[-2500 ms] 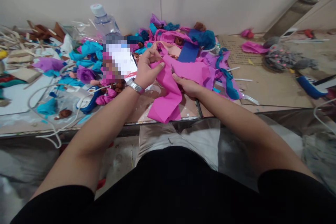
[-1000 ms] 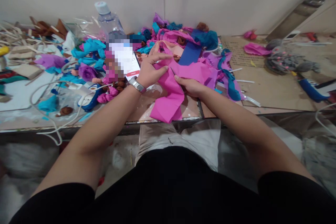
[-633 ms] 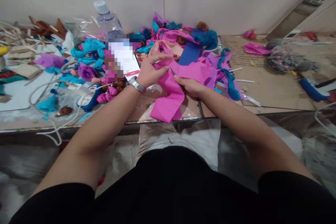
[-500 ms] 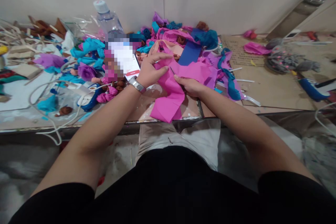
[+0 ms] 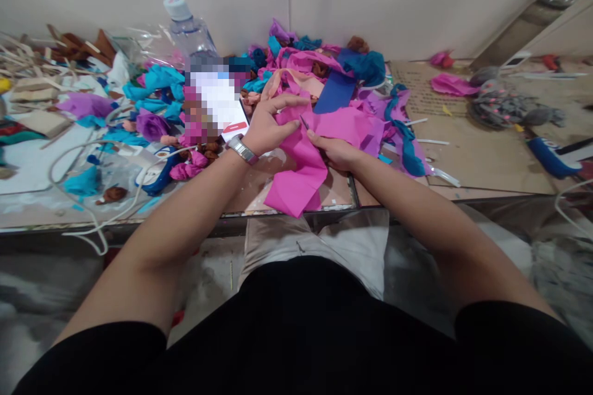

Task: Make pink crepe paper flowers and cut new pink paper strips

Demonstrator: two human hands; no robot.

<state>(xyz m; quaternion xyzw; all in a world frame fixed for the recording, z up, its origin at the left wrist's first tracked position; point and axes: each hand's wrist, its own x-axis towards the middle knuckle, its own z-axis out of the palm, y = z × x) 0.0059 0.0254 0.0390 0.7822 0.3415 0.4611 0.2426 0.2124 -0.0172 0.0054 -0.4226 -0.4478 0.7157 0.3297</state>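
Observation:
A sheet of bright pink crepe paper point(image 5: 303, 160) hangs between my hands, its lower end drooping to the table's front edge. My left hand point(image 5: 271, 123), a metal watch on its wrist, is closed on the paper's upper left part between thumb and fingers. In my right hand point(image 5: 336, 149) is a tool with a thin dark blade point(image 5: 304, 121), its tip against the paper and pointing toward my left thumb. The tool's handle is hidden inside the fingers. A lit phone point(image 5: 234, 126), partly blurred out, leans just left of my left hand.
Crumpled coloured paper point(image 5: 155, 83) is heaped behind and left of my hands. A water bottle point(image 5: 189, 34) stands by the wall. A white cable point(image 5: 55, 179) loops over the front edge. Wood scraps point(image 5: 37, 89) lie far left; brown cardboard point(image 5: 482, 154) and a glue gun point(image 5: 553, 157) lie right.
Almost nothing differs. My left fingers have shifted very slightly to the right over the pink paper, and the view has moved a little.

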